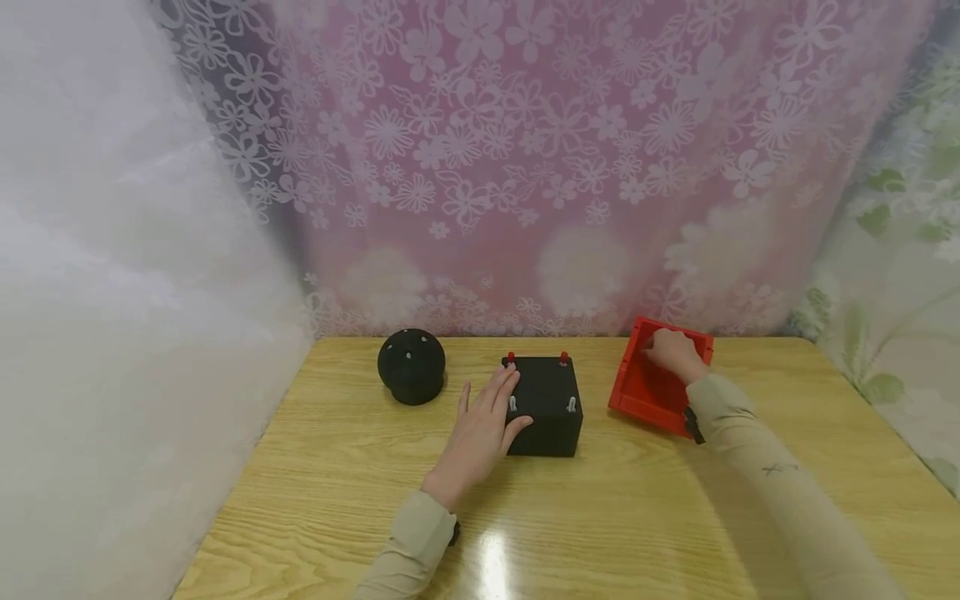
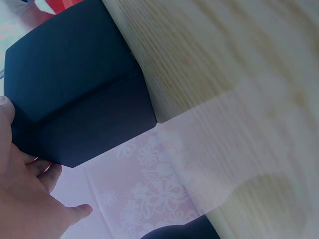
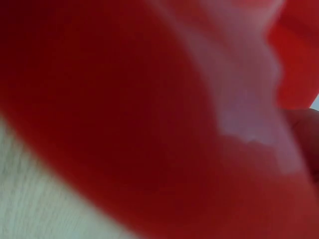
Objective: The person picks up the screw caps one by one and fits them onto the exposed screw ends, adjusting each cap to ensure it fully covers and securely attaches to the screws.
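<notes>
A black box (image 1: 546, 392) stands on the table, with two red pegs (image 1: 564, 357) at its back top corners and two small silver pieces (image 1: 572, 404) at the front ones. My left hand (image 1: 480, 429) rests on the left of this box, fingers extended over its top edge and thumb near the front edge. In the left wrist view the fingers lie along the side of the black box (image 2: 75, 74). To the right, my right hand (image 1: 675, 354) reaches into an open red bin (image 1: 652, 410), its fingertips hidden; I cannot tell what they hold. Blurred red wall (image 3: 124, 124) fills most of the right wrist view.
On the left of the table stands a black rounded, mushroom-shaped object (image 1: 411, 367) with small silver pieces on its dome. Behind the wooden table (image 1: 600, 517) hangs a pink flowered curtain (image 1: 525, 167). A pale wall covering (image 1: 150, 292) borders the left side.
</notes>
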Action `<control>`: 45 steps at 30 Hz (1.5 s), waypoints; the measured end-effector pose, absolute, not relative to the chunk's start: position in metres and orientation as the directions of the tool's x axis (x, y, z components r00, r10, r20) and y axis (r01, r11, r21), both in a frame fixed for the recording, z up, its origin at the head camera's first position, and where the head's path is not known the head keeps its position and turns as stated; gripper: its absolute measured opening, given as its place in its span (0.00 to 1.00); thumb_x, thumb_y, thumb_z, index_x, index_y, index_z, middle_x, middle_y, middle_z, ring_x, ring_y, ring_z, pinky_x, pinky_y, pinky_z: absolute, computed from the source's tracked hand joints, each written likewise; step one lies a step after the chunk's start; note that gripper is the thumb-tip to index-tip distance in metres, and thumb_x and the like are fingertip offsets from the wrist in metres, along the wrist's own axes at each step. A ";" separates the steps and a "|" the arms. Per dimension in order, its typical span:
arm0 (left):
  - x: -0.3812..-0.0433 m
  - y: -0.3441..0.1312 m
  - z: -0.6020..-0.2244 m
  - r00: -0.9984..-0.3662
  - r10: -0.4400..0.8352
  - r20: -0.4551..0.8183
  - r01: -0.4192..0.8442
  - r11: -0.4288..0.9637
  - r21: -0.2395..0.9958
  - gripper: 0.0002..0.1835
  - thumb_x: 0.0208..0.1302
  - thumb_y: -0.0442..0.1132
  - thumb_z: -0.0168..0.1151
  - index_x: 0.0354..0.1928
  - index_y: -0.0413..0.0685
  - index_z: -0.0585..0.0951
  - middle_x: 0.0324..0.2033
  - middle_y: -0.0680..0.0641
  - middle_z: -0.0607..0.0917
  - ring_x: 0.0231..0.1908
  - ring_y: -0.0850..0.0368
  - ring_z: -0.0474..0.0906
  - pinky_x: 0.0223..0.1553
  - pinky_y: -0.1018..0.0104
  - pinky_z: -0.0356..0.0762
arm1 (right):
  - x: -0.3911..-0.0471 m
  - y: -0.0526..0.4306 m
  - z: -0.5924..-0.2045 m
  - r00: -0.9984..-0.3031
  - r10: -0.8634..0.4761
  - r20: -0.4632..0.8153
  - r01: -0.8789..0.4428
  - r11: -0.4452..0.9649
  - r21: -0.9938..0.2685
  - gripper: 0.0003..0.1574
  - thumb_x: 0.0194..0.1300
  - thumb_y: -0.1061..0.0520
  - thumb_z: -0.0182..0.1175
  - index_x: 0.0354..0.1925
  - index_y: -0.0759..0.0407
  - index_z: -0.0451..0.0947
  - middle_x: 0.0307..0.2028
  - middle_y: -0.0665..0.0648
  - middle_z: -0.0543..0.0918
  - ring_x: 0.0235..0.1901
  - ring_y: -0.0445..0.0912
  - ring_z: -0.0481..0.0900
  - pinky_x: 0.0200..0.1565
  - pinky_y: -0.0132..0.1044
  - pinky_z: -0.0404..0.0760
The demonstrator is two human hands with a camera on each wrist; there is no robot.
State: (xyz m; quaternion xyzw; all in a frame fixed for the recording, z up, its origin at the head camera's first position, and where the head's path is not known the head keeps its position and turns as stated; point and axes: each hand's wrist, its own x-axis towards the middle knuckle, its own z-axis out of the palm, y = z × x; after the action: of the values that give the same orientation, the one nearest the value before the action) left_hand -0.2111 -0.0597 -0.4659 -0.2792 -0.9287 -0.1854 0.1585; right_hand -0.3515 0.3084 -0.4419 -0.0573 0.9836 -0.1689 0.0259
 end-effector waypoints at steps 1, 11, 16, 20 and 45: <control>-0.211 -0.060 -0.466 -0.793 0.460 0.399 0.578 0.775 0.255 0.37 0.78 0.60 0.44 0.80 0.48 0.56 0.79 0.49 0.56 0.78 0.54 0.50 0.74 0.34 0.49 | -0.352 0.310 -0.443 -0.992 -0.124 -0.037 -0.104 0.933 -0.344 0.14 0.68 0.62 0.60 0.40 0.76 0.83 0.33 0.68 0.85 0.32 0.56 0.82 0.39 0.53 0.84; -0.211 -0.059 -0.466 -0.804 0.457 0.381 0.567 0.782 0.258 0.37 0.78 0.60 0.43 0.80 0.49 0.54 0.80 0.50 0.54 0.79 0.56 0.48 0.74 0.35 0.48 | -0.353 0.313 -0.445 -0.985 -0.152 -0.081 -0.110 0.917 -0.384 0.16 0.68 0.60 0.62 0.43 0.75 0.84 0.39 0.70 0.87 0.36 0.59 0.84 0.46 0.57 0.84; -0.211 -0.059 -0.466 -0.800 0.457 0.390 0.571 0.780 0.256 0.37 0.78 0.60 0.43 0.80 0.49 0.55 0.79 0.49 0.55 0.79 0.55 0.49 0.74 0.35 0.49 | -0.345 0.308 -0.438 -0.985 -0.155 -0.078 -0.118 0.928 -0.352 0.17 0.68 0.62 0.60 0.45 0.76 0.84 0.42 0.73 0.86 0.40 0.64 0.84 0.47 0.60 0.83; -0.211 -0.059 -0.466 -0.802 0.456 0.387 0.568 0.783 0.255 0.37 0.79 0.61 0.43 0.80 0.49 0.55 0.79 0.50 0.54 0.79 0.56 0.49 0.74 0.36 0.49 | -0.344 0.306 -0.437 -0.984 -0.151 -0.097 -0.109 0.933 -0.344 0.17 0.68 0.62 0.59 0.45 0.79 0.82 0.41 0.74 0.85 0.39 0.62 0.83 0.48 0.59 0.83; -0.212 -0.059 -0.466 -0.811 0.452 0.372 0.557 0.790 0.254 0.37 0.78 0.61 0.42 0.80 0.49 0.55 0.79 0.50 0.54 0.79 0.56 0.48 0.75 0.36 0.48 | -0.347 0.300 -0.441 -0.966 -0.230 -0.115 -0.181 0.927 -0.329 0.14 0.63 0.61 0.68 0.42 0.73 0.82 0.35 0.66 0.85 0.34 0.56 0.80 0.47 0.57 0.82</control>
State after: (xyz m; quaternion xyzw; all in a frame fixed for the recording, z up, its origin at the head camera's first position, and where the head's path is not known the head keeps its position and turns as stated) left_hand -0.2117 -0.0593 -0.4657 -0.2701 -0.9346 -0.1787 0.1472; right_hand -0.3468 0.3003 -0.4407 -0.1050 0.9786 -0.1601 0.0757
